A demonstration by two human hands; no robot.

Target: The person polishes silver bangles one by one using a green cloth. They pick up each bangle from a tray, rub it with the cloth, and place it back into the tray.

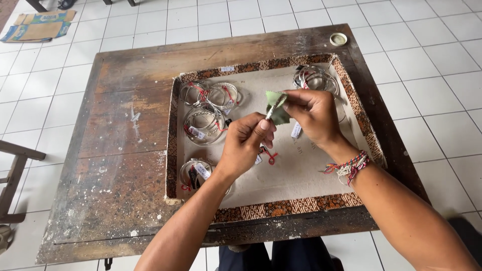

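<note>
Left hand, right hand over tray of bangles

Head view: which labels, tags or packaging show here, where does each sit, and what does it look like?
Flattened cardboard box: on the floor tiles, top left; tan with blue and green print.
Small paper tags: on the bangle bundles in the tray; white, oblong.
White tag: below the right hand; narrow strip.
Sticker: on the tray's far patterned rim; small, pale.
</note>
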